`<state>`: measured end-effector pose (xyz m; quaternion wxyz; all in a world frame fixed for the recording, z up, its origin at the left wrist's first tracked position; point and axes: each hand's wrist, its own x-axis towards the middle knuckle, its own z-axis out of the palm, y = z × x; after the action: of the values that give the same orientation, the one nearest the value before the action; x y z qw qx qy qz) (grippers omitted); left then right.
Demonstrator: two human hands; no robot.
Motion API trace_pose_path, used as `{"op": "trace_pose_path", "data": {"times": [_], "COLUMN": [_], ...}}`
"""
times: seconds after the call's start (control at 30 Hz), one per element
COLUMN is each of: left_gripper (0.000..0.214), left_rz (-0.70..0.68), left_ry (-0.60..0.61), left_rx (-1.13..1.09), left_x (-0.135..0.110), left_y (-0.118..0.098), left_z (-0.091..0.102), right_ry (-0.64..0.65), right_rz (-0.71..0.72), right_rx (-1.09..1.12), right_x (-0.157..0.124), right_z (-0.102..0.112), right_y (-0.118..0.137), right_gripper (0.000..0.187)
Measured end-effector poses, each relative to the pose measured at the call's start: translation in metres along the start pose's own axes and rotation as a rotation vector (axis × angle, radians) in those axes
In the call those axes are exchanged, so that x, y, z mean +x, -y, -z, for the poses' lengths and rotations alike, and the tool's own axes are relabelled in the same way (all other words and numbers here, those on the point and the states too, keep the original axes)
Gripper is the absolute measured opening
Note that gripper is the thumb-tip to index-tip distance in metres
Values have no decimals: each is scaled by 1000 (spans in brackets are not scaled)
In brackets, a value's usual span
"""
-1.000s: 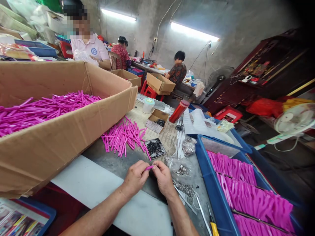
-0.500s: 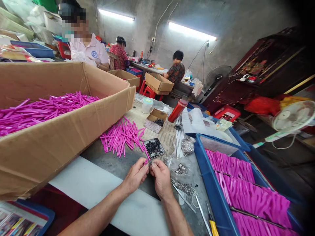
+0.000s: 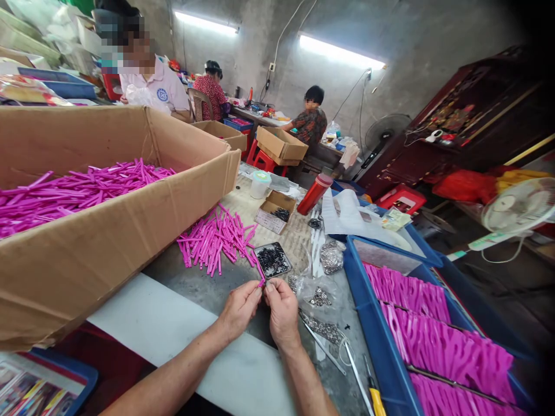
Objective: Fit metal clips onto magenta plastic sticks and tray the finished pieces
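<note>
My left hand (image 3: 241, 309) is closed, pinching a pink plastic stick (image 3: 261, 283) whose tip shows above the fingers. Close beside it, my right hand (image 3: 281, 306) is also pinched, its fingertips meeting the stick's end; what they hold is too small to make out. Just beyond the hands lies a small tray (image 3: 273, 260) of tiny black parts. Left of that tray spreads a loose pile of pink sticks (image 3: 217, 240). To the right of my right hand sits a plastic bag of small metal parts (image 3: 319, 297).
A large cardboard box (image 3: 130, 225) of pink sticks stands at left. On the right, a blue crate (image 3: 377, 341) holds rows of pink pieces. Tweezers (image 3: 323, 346), a yellow-handled screwdriver (image 3: 375, 398) and a red flask (image 3: 314, 194) lie around. Several people sit beyond the table.
Both hands stay pinched together in nearly the same spot. The pink stick's tip shows slightly more between the fingertips. The co-worker at far left has leaned a little to the left.
</note>
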<state>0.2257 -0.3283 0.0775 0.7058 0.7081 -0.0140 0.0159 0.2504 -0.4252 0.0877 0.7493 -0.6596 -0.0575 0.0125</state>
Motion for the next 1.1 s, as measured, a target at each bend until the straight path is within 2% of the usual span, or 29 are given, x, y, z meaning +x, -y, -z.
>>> {"op": "trace_pose_path", "data": {"times": [0.37,0.57,1.1], "left_gripper": [23,24,24], "left_rz": [-103,-162,-191], "left_ry": [-35,-50,-57], "left_rx": [201,272,341], "left_x": [-1,-1,0], "left_y": [-10,-14,-13], "left_z": [2,2,2], "right_ry": [-16,-69,-142], "right_rz": [10,32,24], "right_rx": [-19,-57,-69], "right_x": [-4,-4,-7], "right_z": [-5,-8,-14], "right_y": [-3,-2,-2], "right_gripper": [15,16,16]}}
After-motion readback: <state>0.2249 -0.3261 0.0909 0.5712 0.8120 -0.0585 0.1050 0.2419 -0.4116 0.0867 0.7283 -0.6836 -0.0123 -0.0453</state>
